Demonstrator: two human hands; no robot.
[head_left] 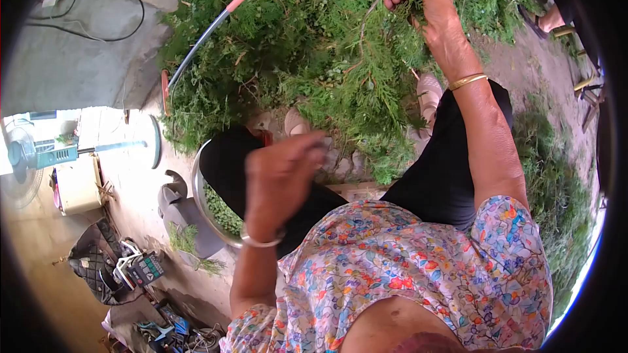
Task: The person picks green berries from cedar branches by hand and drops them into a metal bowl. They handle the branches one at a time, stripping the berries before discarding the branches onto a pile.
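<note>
My right hand (428,10), with a gold bangle on its wrist, is raised at the upper right, its fingers closed around the stem of a leafy evergreen branch (376,85). The branch's flat green sprays hang down between my knees. My left hand (284,173), wearing a silver bangle, is in front of my left thigh, apart from the branch. Motion blurs its fingers, so I cannot see whether they hold anything. Beside my left leg stands a round metal basin (198,189), holding small green pieces (226,212) and partly hidden by my leg.
A large heap of cut evergreen (281,33) covers the ground ahead. On it lies a curved metal rod (203,42) with pink ends. A standing fan (23,157), a grey chair-like thing (190,222) and a bag (95,261) are at left. Another person's foot (549,19) shows at upper right.
</note>
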